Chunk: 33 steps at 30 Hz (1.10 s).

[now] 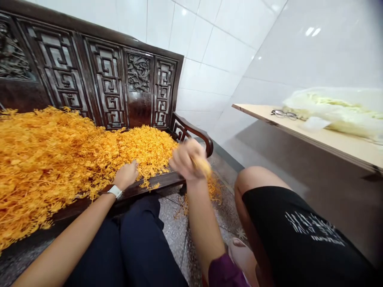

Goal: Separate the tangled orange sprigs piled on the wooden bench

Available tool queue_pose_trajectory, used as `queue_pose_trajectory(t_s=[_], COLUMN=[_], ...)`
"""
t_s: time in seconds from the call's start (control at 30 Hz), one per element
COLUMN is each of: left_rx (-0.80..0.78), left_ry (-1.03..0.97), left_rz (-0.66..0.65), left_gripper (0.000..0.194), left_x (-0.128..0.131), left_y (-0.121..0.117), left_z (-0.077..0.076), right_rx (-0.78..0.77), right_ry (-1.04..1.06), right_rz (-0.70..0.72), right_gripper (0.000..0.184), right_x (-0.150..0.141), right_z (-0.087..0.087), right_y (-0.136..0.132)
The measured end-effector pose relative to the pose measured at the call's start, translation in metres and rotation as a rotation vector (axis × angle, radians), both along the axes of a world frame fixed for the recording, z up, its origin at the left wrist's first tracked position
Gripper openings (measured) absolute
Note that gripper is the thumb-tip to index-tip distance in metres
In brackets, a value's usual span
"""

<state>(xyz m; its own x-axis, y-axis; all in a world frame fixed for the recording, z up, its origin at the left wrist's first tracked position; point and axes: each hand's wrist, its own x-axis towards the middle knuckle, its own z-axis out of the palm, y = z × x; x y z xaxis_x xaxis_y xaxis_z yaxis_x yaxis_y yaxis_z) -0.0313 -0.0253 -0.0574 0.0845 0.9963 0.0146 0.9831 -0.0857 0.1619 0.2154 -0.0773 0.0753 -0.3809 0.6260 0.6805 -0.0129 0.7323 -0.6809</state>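
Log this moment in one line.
left hand: at orange pile | right hand: blurred, closed on orange piece | bench: under pile | glasses: on board

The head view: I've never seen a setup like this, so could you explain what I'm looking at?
There is no robot here. A camera on a person's head looks forward and down, giving this single picture. The left hand, wearing a white-banded watch, is at the front edge of an orange, stringy pile on a carved dark bench. The right hand is blurred and holds something orange-yellow. On the pale table are glasses and a clear bag. The black shorts look like another person's.
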Motion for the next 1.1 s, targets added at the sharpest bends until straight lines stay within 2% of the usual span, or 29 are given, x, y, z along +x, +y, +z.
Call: queue_pose_trajectory(t_s=[0.03, 0.1, 0.17, 0.2, 0.27, 0.33, 0.43, 0.53, 0.63, 0.73, 0.83, 0.93, 1.03, 1.1], left_rx=[0.002, 0.011, 0.017, 0.015, 0.026, 0.075, 0.188, 0.266, 0.359, 0.396, 0.387, 0.401, 0.413, 0.43], left_ry=[0.007, 0.019, 0.019, 0.016, 0.0, -0.053, -0.257, -0.501, -0.615, -0.669, -0.58, -0.359, -0.211, -0.213], left_rz=[0.002, 0.005, -0.008, -0.02, -0.03, -0.007, 0.045, 0.038, -0.026, -0.056, -0.093, -0.123, -0.124, -0.11], left_gripper=[0.045, 0.044, 0.042, 0.041, 0.041, 0.042, 0.043, 0.038, 0.033, 0.036, 0.036, 0.035, 0.037, 0.039], left_x=[0.002, 0.005, 0.009, 0.011, 0.013, 0.015, 0.017, 0.024, 0.038, 0.054, 0.068, 0.077, 0.08, 0.079], left_y=[-0.002, -0.005, -0.009, -0.011, -0.013, -0.012, -0.004, 0.01, 0.021, 0.026, 0.02, 0.012, 0.007, 0.009], left_z=[0.001, 0.005, 0.009, 0.011, 0.015, 0.017, 0.021, 0.032, 0.048, 0.061, 0.067, 0.07, 0.075, 0.078], right_rx=[-0.103, -0.505, -0.796, -0.85, -0.798, -0.646, -0.492, -0.463, -0.441, -0.439, -0.502, -0.55, -0.494, -0.452], right_ry=[0.097, 0.449, 0.567, 0.53, 0.374, 0.265, 0.27, 0.256, 0.187, 0.206, 0.293, 0.343, 0.39, 0.432], right_rz=[-0.038, -0.094, -0.015, 0.035, 0.069, -0.037, -0.322, -0.509, -0.533, -0.496, -0.422, -0.394, -0.486, -0.565], right_gripper=[0.056, 0.035, 0.027, 0.027, 0.023, 0.018, 0.016, 0.026, 0.041, 0.046, 0.046, 0.033, 0.037, 0.04], right_x=[-0.019, -0.049, -0.065, -0.068, -0.067, -0.06, -0.046, -0.036, -0.035, -0.037, -0.038, -0.037, -0.035, -0.031], right_z=[-0.004, -0.017, -0.036, -0.046, -0.064, -0.077, -0.092, -0.103, -0.105, -0.1, -0.09, -0.081, -0.076, -0.077], right_y=[0.012, 0.017, -0.002, -0.016, -0.042, -0.055, -0.049, -0.036, -0.033, -0.036, -0.034, -0.026, -0.017, -0.015])
